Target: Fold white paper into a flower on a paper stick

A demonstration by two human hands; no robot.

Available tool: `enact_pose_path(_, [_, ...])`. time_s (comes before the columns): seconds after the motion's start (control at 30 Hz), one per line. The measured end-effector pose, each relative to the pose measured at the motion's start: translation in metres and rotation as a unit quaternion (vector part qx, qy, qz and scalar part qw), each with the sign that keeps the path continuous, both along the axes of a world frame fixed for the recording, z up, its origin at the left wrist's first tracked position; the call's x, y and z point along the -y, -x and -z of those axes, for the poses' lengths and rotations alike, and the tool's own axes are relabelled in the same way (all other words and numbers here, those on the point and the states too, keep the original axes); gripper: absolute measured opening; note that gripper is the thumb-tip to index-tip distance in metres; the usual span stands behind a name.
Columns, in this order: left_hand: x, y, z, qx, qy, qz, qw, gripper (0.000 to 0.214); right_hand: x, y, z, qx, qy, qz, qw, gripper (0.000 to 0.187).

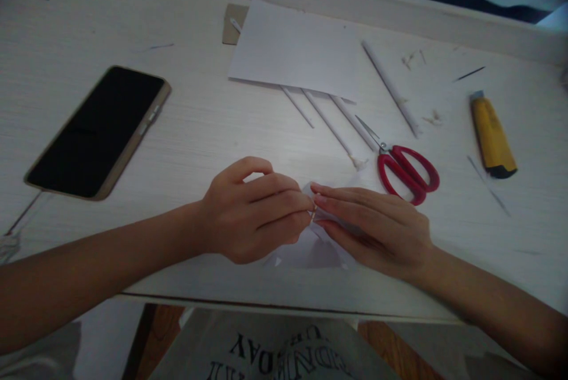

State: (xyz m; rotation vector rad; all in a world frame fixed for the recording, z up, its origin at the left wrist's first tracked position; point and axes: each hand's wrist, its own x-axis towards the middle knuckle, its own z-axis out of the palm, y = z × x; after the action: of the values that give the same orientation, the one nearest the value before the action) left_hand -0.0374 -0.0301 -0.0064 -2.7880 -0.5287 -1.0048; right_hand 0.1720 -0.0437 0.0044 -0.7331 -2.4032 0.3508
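Note:
My left hand (261, 208) and my right hand (377, 229) meet near the front edge of the table, fingertips close together. Between them is a thin white sheet of paper (310, 253), partly hidden by the fingers and hanging below them. The left fingers are curled and pinch its edge. My right fingers lie together along the paper, with the thumb beneath. Just beyond the right hand are scissors (406, 173) with red handles, their blades pointing away to the left. Thin rolled paper sticks (331, 122) lie past the hands.
A flat white sheet (297, 48) covers the sticks' far ends and part of a brown card (233, 23). Another paper roll (390, 87) lies to its right. A yellow cutter (492, 134) sits at far right; a phone (97, 131) with a cable lies left.

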Motion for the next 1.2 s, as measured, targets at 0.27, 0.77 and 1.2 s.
enact_pose_path(0.27, [0.000,0.000,-0.001,0.000,0.003,-0.008,1.000,0.009,0.000,0.001,0.006,-0.020,0.011,-0.024,0.999,0.028])
enact_pose_path(0.77, [-0.002,0.001,-0.003,-0.011,-0.021,-0.021,0.999,0.007,-0.001,0.000,0.003,-0.030,0.038,-0.003,0.999,0.032])
enact_pose_path(1.2, [0.002,0.004,-0.007,-0.019,0.002,-0.042,0.999,0.020,-0.006,-0.016,0.000,-0.106,0.012,-0.012,0.994,0.042])
